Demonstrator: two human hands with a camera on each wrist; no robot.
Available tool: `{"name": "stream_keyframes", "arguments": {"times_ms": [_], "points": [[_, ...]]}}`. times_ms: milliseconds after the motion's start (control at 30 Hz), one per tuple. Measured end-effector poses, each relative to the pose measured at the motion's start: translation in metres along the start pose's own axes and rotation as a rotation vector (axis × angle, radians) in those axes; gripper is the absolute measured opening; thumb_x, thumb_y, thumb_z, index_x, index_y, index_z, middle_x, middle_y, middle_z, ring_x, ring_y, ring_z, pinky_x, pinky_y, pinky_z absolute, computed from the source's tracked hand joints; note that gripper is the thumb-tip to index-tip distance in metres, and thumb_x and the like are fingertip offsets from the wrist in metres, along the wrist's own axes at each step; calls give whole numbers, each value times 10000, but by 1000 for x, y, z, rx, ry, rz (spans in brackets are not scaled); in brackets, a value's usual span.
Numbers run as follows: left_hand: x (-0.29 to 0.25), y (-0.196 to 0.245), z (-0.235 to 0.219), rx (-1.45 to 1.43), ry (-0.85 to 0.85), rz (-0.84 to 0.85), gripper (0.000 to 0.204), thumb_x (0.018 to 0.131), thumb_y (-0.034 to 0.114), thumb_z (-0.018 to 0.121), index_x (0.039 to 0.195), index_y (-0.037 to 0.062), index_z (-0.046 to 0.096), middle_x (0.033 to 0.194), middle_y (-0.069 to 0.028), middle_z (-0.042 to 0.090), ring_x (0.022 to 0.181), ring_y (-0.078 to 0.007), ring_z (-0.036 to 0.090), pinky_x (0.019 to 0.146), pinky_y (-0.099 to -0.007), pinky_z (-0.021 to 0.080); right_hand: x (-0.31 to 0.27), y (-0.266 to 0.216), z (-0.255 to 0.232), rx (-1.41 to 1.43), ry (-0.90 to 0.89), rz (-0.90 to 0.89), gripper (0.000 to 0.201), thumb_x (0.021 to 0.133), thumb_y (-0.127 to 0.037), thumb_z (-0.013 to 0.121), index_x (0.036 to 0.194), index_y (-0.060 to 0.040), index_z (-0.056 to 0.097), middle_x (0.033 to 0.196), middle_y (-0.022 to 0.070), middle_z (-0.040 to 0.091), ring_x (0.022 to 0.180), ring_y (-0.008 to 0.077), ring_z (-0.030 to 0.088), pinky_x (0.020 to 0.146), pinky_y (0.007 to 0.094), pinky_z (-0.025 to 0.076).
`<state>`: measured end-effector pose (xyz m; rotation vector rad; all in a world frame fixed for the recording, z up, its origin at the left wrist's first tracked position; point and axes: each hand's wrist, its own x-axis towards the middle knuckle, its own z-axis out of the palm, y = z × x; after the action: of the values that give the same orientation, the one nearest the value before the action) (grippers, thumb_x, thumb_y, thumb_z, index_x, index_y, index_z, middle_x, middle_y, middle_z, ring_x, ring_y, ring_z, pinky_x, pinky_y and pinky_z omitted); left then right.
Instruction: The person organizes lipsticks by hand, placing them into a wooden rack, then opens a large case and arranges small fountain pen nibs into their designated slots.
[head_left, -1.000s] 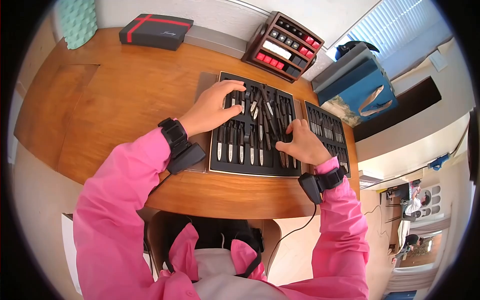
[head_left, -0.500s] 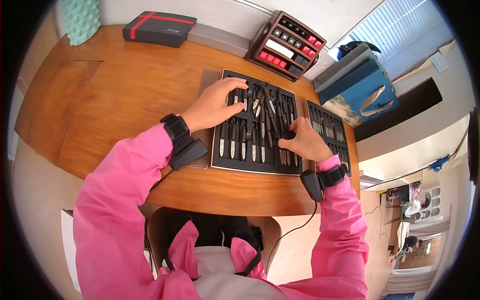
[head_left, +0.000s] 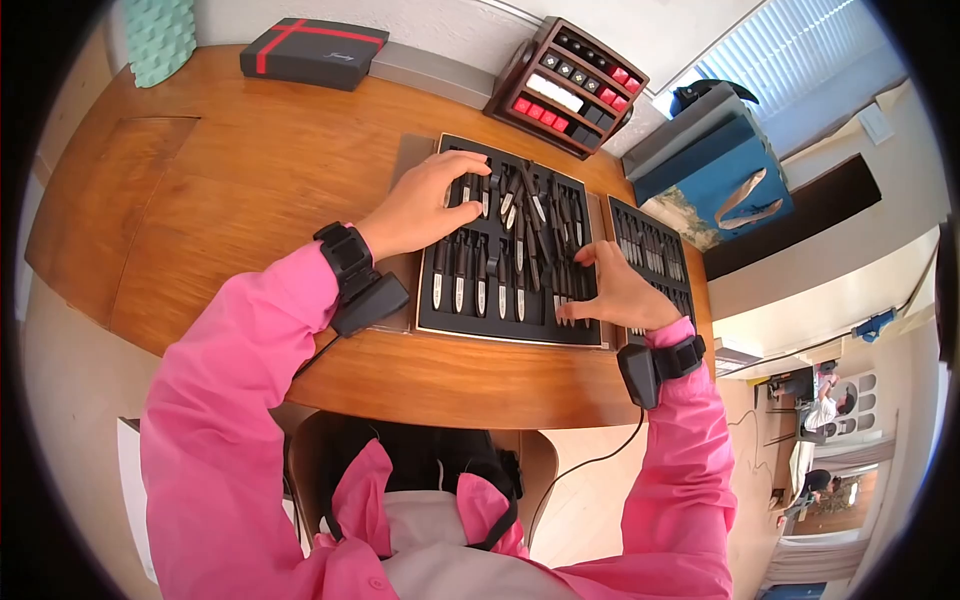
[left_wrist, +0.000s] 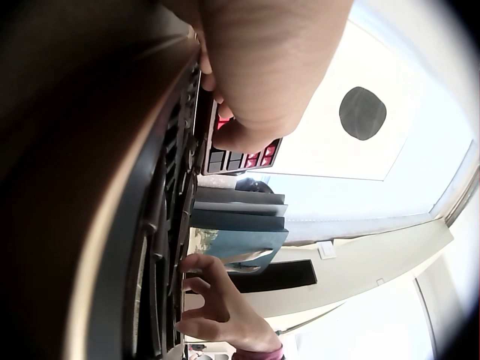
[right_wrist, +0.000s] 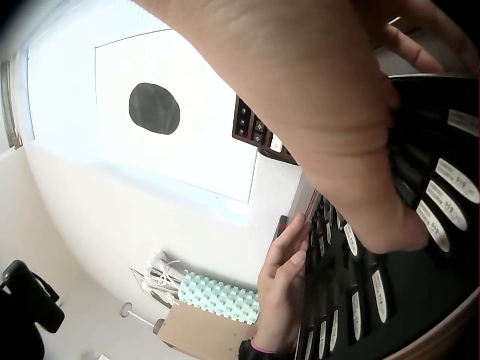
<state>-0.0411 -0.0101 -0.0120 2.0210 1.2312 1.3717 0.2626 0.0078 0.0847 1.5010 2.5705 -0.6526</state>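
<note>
In the head view, a black tray holds rows of slim dark pieces with pale labelled ends; several lie crossed near its centre. My left hand rests over the tray's upper left, thumb and fingers apart, nothing visibly held. Over the lower right is my right hand, thumb and forefinger spread around pieces. In the right wrist view, the right thumb of that hand lies beside labelled ends; other fingers are partly hidden. The left wrist view shows the right hand with bent, separated fingers.
A second tray of similar pieces adjoins on the right. Behind stand a dark box with red ribbon, a wooden rack and a blue bag. A turquoise textured object is at the back left.
My right hand has shifted slightly right and down, and its thumb and forefinger have spread wider. The left hand stays in nearly the same place over the tray.
</note>
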Motion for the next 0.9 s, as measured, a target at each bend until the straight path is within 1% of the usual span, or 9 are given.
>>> {"name": "stream_keyframes", "arguments": {"times_ms": [233,333,400,433,500,533,667,733,900], "points": [[0,1,0,18,-2,5,387,896,123,689,1272,88,604,1436,-101,551,1340,-296,502,1117,-406,397,0,6,11,35,69,5,854,650,-429,873,1240,48,481,1220,207,484,1164,342,530,1009,378,456],[0,1,-1,22,-5,3,380,900,127,687,1268,88,604,1441,-101,549,1343,-294,500,1122,-403,394,3,9,19,-20,139,-31,793,668,-386,846,1235,35,485,1203,200,488,1139,354,545,989,389,469],[0,1,0,26,-6,5,376,901,129,686,1267,89,605,1444,-100,547,1345,-293,499,1122,-401,393,0,2,19,-6,172,36,662,711,-274,818,1200,20,481,1175,183,488,1078,327,552,954,377,468],[0,1,-1,32,-2,7,372,903,130,685,1265,89,606,1446,-100,545,1346,-293,497,1123,-399,392,1,0,22,-5,171,36,662,711,-274,818,1200,20,481,1175,183,488,1078,327,552,954,377,468],[-1,1,-1,30,4,9,369,900,168,680,1248,69,608,1433,-118,551,1331,-312,504,1112,-410,400,1,-2,27,-63,226,67,647,704,-317,791,1172,15,492,1145,206,505,1062,404,579,917,432,503],[-1,1,-1,25,10,12,376,897,206,676,1232,48,610,1419,-136,556,1315,-331,511,1102,-421,407,2,-1,27,-65,225,64,647,704,-317,791,1172,15,492,1145,206,505,1062,404,579,917,432,503],[-1,1,0,25,8,11,378,895,206,673,1232,48,610,1425,-135,552,1316,-329,511,1103,-421,408,6,5,27,-124,258,2,593,706,-264,795,1131,10,486,1123,217,517,1037,429,585,890,458,513],[-2,2,-2,26,-20,-22,379,904,143,687,1272,97,605,1458,-96,536,1363,-291,479,1123,-402,390,8,5,28,-150,263,-6,578,705,-236,799,1123,10,484,1118,219,521,1030,433,589,883,464,516],[-2,-1,0,44,-21,-11,379,906,154,684,1273,102,609,1465,-95,530,1361,-298,480,1122,-412,391,10,6,24,-148,258,-23,534,690,-159,810,1072,2,474,1087,229,531,974,471,602,850,491,525]]}}
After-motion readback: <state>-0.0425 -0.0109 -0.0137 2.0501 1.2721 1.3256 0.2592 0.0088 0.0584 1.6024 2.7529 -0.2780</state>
